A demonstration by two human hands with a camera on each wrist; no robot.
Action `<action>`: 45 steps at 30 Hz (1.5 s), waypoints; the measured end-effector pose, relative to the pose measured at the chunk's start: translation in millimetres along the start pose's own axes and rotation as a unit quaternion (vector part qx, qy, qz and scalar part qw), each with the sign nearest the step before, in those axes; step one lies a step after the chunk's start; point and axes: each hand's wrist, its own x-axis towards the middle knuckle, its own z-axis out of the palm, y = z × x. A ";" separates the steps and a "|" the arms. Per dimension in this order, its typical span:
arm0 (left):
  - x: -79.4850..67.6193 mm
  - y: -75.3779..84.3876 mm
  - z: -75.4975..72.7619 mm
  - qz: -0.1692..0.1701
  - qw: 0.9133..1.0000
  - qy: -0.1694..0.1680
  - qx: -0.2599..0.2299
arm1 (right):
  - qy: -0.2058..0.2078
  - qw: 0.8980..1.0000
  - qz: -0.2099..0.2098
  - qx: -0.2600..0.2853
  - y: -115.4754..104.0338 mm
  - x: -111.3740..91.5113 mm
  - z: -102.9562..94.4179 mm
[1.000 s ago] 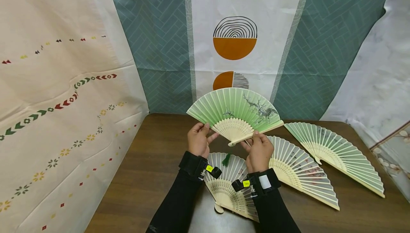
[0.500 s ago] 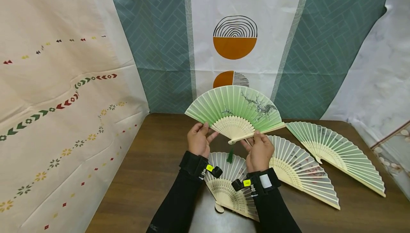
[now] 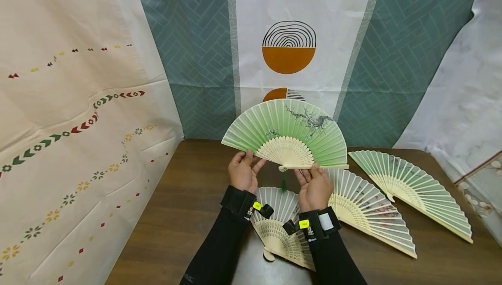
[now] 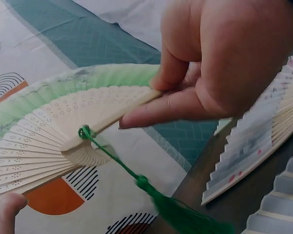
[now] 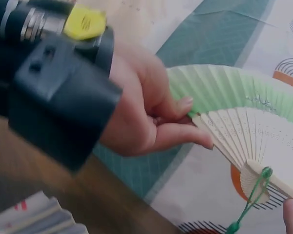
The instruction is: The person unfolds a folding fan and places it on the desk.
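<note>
A spread green folding fan [image 3: 270,119] with a dark branch print and pale pierced ribs is held up above the table between both hands. My left hand [image 3: 242,174] pinches its left outer stick between thumb and fingers, plain in the right wrist view. The right outer stick is pinched by my right hand [image 3: 317,189], whose thumb lies on the front face; the left wrist view shows this right hand [image 4: 234,53] large. From the pivot hangs a green tassel [image 4: 173,207] on a cord loop.
Several more spread fans lie on the brown table [image 3: 176,215]: a whitish fan [image 3: 274,228] under the forearms, a white fan with red flowers [image 3: 366,208] to the right, and a pale green fan [image 3: 415,184] at far right. Patterned cloth [image 3: 196,49] hangs behind.
The green fan has risen slightly and turned counterclockwise, so its right outer stick is now almost level. Its tassel has swung to the right and hangs down. Both hands keep their hold.
</note>
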 end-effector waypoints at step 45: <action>10.0 70.9 -161.0 -0.016 0.985 0.171 -0.009 | -0.147 0.923 0.236 -0.266 128.0 26.5 87.0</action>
